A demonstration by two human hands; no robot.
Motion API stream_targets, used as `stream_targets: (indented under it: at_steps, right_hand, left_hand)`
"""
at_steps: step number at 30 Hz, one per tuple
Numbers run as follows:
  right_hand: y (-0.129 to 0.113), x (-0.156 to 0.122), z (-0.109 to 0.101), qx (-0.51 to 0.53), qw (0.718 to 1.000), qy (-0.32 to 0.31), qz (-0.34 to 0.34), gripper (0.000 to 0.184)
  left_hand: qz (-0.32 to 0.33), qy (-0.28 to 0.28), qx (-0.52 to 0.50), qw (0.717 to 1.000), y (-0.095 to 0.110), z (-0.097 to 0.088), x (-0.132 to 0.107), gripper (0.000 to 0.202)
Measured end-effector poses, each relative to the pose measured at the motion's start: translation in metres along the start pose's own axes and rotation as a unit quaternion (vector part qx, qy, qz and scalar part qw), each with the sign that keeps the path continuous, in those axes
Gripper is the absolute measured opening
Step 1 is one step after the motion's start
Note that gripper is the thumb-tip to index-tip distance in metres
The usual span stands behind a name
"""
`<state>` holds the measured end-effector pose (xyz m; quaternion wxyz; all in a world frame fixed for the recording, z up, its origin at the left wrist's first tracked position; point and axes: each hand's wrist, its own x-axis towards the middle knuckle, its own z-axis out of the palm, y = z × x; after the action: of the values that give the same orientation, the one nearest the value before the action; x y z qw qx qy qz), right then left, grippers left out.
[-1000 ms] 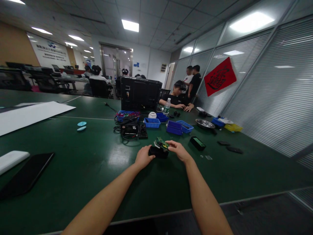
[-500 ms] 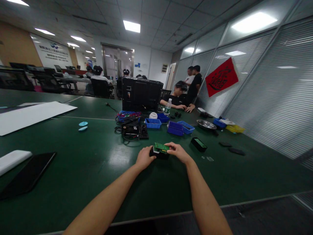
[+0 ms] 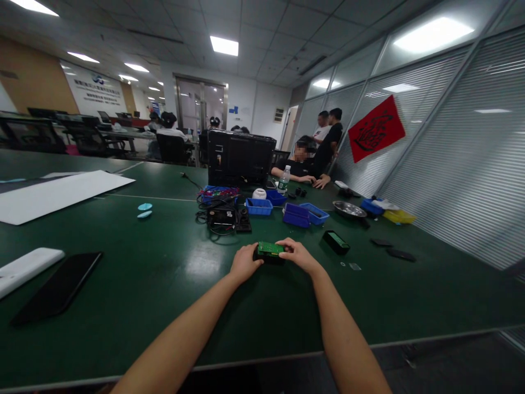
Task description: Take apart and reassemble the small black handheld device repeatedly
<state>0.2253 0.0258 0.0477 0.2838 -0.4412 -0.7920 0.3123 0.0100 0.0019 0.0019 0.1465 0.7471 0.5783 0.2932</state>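
A small black case (image 3: 268, 258) lies on the green table (image 3: 164, 273) with a green circuit board (image 3: 270, 248) lying flat on top of it. My left hand (image 3: 243, 263) grips the case's left end with curled fingers. On the other side my right hand (image 3: 298, 254) pinches the right edge of the circuit board, fingers closed on it. Both forearms reach in from the bottom of the view.
Behind my hands sit a tangle of black cables and a device (image 3: 223, 217), blue bins (image 3: 257, 206), a metal bowl (image 3: 346, 208) and a black part (image 3: 335, 242). A dark tablet (image 3: 57, 287) and white slab (image 3: 24, 264) lie left. People sit and stand beyond a black case (image 3: 240, 160).
The circuit board was tilted up above the black case; it now lies flat on the case. My hands have drawn closer around it.
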Motion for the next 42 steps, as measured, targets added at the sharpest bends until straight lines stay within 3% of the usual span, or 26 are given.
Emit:
stream_targets:
  at_steps: [5,14,24,27,30,35,42]
  right_hand:
    - [0.005,0.003,0.006,-0.023,1.000,0.010,0.007,0.039]
    - [0.015,0.005,0.019,0.039,0.999,-0.033,0.007,0.059]
    - [0.017,0.005,0.023,0.098,0.995,-0.012,-0.006,0.059]
    - [0.019,0.003,0.024,0.112,0.994,0.003,0.002,0.052]
    - [0.020,0.003,0.024,0.101,0.995,0.005,0.016,0.041]
    - [0.017,0.004,0.027,0.078,0.997,0.011,0.017,0.040]
    - [0.009,0.012,0.041,-0.051,0.995,0.081,-0.021,0.037]
  left_hand:
    - [-0.014,-0.002,0.006,1.000,0.001,0.000,0.001,0.061]
    - [-0.022,-0.001,0.016,1.000,0.003,-0.001,-0.001,0.063]
    - [-0.033,0.001,0.021,0.999,0.007,-0.004,-0.002,0.067]
    - [-0.042,0.000,0.012,0.999,0.008,-0.005,-0.003,0.067]
    - [-0.037,0.008,-0.003,0.999,0.008,-0.006,-0.004,0.065]
    - [-0.055,0.057,-0.022,0.997,0.004,-0.003,-0.003,0.056]
    - [-0.065,0.084,-0.025,0.994,0.002,-0.001,-0.002,0.042]
